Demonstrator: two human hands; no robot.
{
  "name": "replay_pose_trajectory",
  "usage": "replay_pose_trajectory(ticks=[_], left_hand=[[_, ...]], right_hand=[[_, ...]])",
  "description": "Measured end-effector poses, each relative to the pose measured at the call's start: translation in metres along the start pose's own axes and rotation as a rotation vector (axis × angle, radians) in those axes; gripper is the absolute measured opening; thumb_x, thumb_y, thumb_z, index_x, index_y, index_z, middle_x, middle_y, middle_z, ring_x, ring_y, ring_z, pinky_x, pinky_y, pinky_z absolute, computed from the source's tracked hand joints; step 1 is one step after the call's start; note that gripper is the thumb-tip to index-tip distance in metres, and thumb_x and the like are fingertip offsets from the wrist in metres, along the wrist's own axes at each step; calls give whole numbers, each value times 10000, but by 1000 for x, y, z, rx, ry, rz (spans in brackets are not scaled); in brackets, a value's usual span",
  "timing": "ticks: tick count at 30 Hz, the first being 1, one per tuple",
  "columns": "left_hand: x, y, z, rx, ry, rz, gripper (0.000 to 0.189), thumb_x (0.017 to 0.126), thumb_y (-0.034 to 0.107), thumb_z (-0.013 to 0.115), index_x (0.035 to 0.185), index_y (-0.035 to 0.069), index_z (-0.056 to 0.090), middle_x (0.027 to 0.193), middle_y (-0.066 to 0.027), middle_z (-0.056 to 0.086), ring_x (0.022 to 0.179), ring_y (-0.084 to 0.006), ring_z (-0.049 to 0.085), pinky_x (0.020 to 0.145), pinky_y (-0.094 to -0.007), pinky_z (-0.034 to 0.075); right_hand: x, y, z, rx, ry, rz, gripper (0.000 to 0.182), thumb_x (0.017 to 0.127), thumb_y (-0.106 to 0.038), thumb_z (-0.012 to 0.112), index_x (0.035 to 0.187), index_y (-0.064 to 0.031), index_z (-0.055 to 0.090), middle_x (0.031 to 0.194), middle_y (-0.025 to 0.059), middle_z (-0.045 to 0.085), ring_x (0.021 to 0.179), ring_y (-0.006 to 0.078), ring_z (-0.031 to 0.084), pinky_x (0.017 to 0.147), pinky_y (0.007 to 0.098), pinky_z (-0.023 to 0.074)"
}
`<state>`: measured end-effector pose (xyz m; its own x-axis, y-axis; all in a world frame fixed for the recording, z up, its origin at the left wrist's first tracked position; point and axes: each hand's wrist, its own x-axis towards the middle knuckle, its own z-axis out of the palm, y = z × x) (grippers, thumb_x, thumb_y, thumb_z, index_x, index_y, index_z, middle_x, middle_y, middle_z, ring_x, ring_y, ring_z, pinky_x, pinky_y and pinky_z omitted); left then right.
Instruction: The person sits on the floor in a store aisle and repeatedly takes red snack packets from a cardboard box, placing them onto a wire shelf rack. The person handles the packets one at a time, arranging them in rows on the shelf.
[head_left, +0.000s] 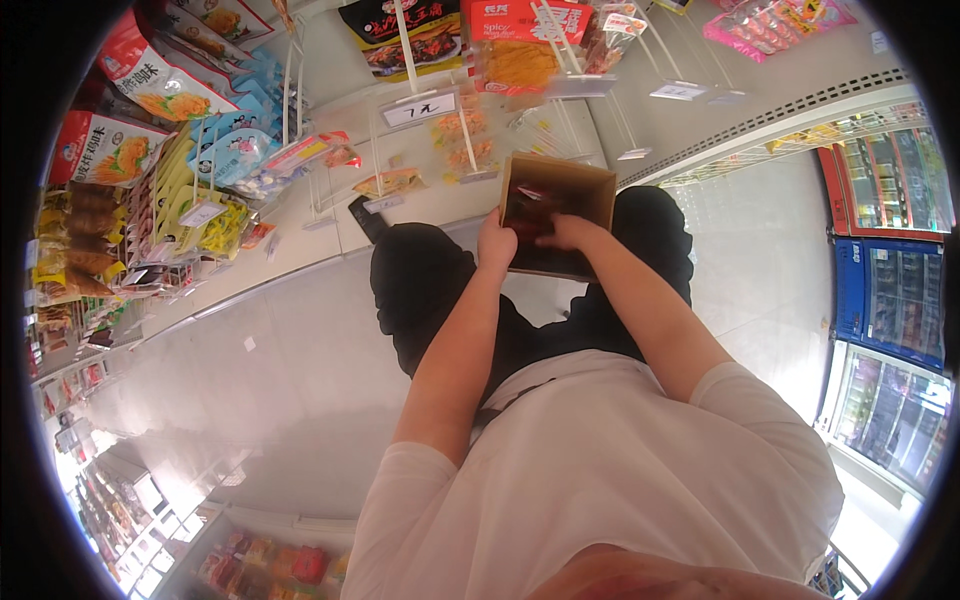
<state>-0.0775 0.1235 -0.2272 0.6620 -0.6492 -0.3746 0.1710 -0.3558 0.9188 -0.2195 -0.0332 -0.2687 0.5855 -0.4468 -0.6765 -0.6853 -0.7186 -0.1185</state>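
Note:
An open cardboard box (561, 163) is tilted towards me between my knees. My left hand (496, 244) grips its left wall, with the thumb along the edge. Inside the box, my right hand (574, 232) reaches down to dark reddish packets (531, 196). Its fingertips sit in shadow, so I cannot tell whether they hold a packet. The box's far side is close to the front of a low white shelf (292, 289).
Snack packets hang from wire hooks ahead, including a spicy bean roll pack (517, 64). Price tags, one a card (420, 109), jut out on hook ends. A dark phone-like object (367, 217) lies by the left knee. Blue (889, 300) and red (877, 180) drink coolers stand right.

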Motion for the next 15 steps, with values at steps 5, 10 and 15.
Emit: replay_pose_trajectory(ticks=[5,10,15], left_hand=[[6,-6,2,45,30,43,539,837,-38,451,1340,45,626,1197,-234,701,1170,-415,634,1006,-403,477],[5,-14,1,25,-4,30,565,829,-47,442,1362,34,611,1212,-237,699,1190,-410,630,1020,-397,471],[8,-18,4,18,15,58,573,820,-56,448,1362,35,614,1212,-233,701,1193,-408,630,1025,-396,469]], right_hand=[[-12,-11,-14,-69,117,-13,233,907,-199,627,1103,-143,740,1166,168,729,1117,377,686,953,481,554],[-42,-7,-47,-33,249,-125,214,910,-141,594,1072,-158,733,1065,164,739,1049,383,693,885,497,559],[-85,5,-90,149,421,-235,164,898,-144,619,1035,-80,683,1014,193,725,996,415,682,844,513,544]])
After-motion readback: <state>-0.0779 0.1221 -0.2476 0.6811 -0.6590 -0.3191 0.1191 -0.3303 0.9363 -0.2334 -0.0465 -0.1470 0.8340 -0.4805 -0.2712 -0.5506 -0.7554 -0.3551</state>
